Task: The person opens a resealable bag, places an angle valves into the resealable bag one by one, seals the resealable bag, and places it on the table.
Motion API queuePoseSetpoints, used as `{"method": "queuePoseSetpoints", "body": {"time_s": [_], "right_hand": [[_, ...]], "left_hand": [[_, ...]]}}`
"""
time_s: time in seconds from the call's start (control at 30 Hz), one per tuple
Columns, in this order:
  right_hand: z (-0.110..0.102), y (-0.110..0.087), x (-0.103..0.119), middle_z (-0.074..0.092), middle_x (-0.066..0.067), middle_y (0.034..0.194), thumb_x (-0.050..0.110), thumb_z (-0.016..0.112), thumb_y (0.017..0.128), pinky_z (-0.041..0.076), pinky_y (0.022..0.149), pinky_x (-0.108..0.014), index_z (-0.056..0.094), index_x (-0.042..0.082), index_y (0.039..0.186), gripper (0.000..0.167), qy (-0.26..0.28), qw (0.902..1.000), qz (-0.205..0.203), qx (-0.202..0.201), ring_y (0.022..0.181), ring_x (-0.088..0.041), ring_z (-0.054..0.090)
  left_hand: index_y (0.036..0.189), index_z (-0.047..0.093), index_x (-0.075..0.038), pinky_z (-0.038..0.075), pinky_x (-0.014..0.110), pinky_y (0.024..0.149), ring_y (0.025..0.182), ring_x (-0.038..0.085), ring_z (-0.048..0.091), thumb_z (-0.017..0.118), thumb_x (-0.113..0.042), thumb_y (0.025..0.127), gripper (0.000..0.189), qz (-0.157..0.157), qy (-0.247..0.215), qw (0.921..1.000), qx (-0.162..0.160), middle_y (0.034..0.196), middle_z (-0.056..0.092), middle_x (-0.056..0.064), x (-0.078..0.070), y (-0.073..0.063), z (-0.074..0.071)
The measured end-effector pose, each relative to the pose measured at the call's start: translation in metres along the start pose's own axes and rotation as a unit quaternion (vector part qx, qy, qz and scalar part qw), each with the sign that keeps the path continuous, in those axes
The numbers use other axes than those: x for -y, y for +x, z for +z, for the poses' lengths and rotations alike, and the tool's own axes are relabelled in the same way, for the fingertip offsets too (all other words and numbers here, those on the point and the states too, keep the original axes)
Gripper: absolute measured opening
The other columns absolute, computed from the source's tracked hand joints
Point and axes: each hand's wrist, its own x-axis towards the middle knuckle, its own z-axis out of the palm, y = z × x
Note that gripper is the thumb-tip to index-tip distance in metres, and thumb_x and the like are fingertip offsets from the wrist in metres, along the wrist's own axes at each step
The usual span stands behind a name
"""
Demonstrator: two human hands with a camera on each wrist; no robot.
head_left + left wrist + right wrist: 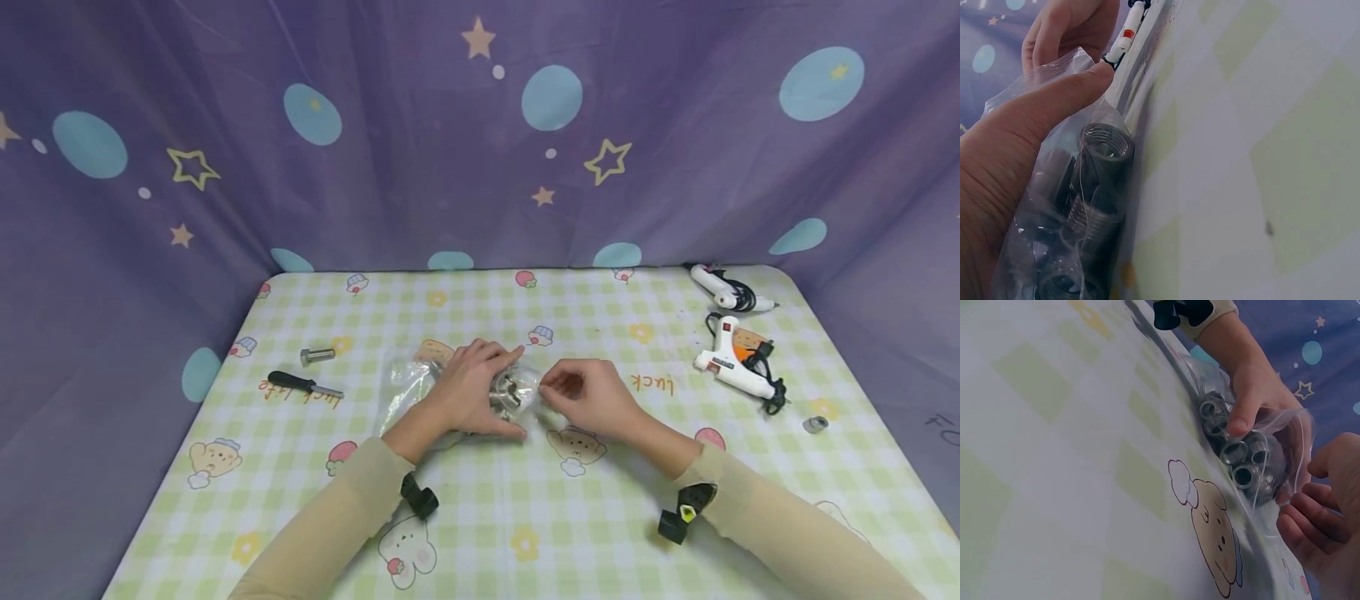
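Observation:
A clear plastic zip bag (401, 387) lies at the middle of the table with several threaded metal fittings (1245, 475) inside. My left hand (471, 387) grips the bag from above, its thumb on the near side and the fingers spread over the far side. In the left wrist view the thumb presses along the film above a round threaded fitting (1107, 142). At the bag's right end, my right hand (588, 396) pinches the edge of the opening between thumb and curled fingers. The left palm hides part of the contents.
To the left lie a bolt (317, 356) and a black-handled screwdriver (303, 384). Two white glue guns, one farther back (723, 292) and one nearer (731, 362), rest at the right with coiled cords. A small metal fitting (815, 424) sits near the right edge.

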Motion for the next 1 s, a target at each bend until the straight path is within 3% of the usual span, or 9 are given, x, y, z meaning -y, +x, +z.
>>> {"method": "queuePoseSetpoints", "body": {"time_s": [0.17,0.4,0.8,0.93,1.0], "right_hand": [[-0.001,-0.012,0.003,0.074,0.014,0.078,0.02,0.08,0.095,0.059,0.065,-0.025,0.077,0.026,0.086,0.011,0.011,0.9994,0.009,0.032,0.067,-0.003,0.068],[0.009,-0.023,0.006,0.077,0.009,0.08,0.027,0.082,0.095,0.063,0.066,-0.026,0.075,0.022,0.089,0.01,0.053,0.9959,-0.009,0.074,0.067,-0.005,0.071],[0.015,-0.024,0.011,0.078,0.004,0.079,0.012,0.077,0.096,0.06,0.062,-0.024,0.079,0.014,0.09,0.008,0.036,0.9966,-0.018,0.072,0.065,-0.001,0.068],[0.016,-0.023,0.011,0.077,0.004,0.08,0.011,0.077,0.096,0.06,0.062,-0.024,0.079,0.014,0.089,0.008,0.035,0.9967,-0.022,0.07,0.067,-0.001,0.068],[0.016,-0.023,0.011,0.077,0.004,0.079,0.011,0.077,0.096,0.06,0.063,-0.024,0.079,0.013,0.089,0.008,0.037,0.9965,-0.018,0.072,0.067,-0.001,0.068]], "left_hand": [[0.164,0.043,-0.017,0.048,0.047,0.104,0.125,0.023,0.054,0.089,-0.079,0.061,0.129,-0.005,0.001,1.0,0.003,0.135,0.062,0.0,0.0,0.0,0.0],[0.164,0.043,-0.018,0.048,0.047,0.103,0.125,0.022,0.053,0.088,-0.078,0.063,0.126,-0.009,0.002,0.9999,0.009,0.136,0.062,0.0,-0.001,0.0,-0.001],[0.164,0.044,-0.016,0.048,0.047,0.103,0.125,0.023,0.053,0.09,-0.076,0.062,0.126,-0.001,-0.004,0.9999,0.011,0.137,0.062,0.001,-0.002,0.002,-0.003],[0.165,0.041,-0.016,0.047,0.046,0.102,0.126,0.022,0.052,0.089,-0.077,0.061,0.13,0.012,-0.024,0.9994,0.023,0.138,0.061,0.0,0.002,0.001,-0.006],[0.165,0.041,-0.015,0.047,0.046,0.102,0.125,0.022,0.052,0.088,-0.076,0.066,0.125,0.022,-0.041,0.9985,0.029,0.139,0.061,0.0,0.004,0.0,-0.007]]}}
